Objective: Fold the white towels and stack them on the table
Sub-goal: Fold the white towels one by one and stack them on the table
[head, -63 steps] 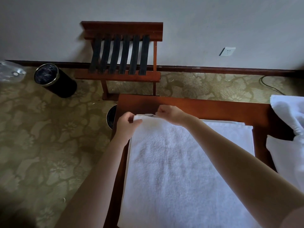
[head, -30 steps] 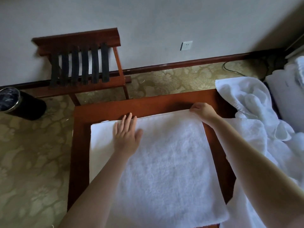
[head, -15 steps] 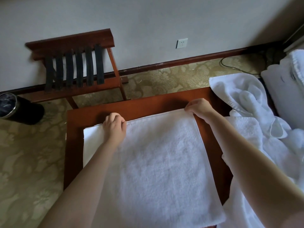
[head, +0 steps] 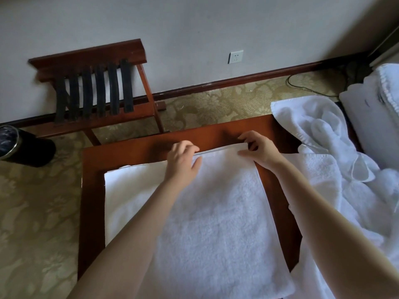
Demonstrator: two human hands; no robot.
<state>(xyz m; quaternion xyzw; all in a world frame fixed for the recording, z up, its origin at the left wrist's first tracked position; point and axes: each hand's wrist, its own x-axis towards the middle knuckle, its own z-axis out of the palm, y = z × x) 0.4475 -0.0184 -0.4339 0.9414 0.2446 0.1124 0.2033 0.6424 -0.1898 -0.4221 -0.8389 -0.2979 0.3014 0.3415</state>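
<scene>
A white towel (head: 207, 223) lies spread flat over the dark red wooden table (head: 92, 190). My left hand (head: 182, 160) grips the towel's far edge near its middle, fingers curled over the hem. My right hand (head: 258, 149) pinches the far right corner, which is lifted slightly off the table. A heap of loose white towels (head: 336, 169) lies to the right, partly on the table's right side.
A wooden luggage rack (head: 97, 89) with black straps stands against the wall. A black bin (head: 19, 145) sits on the patterned carpet at the left. White bedding (head: 375, 117) is at the far right, with a cable (head: 302, 85) on the floor by the skirting.
My left hand has slid right along the far edge, closer to my right hand. The far right corner now lifts a little in my right hand's pinch.
</scene>
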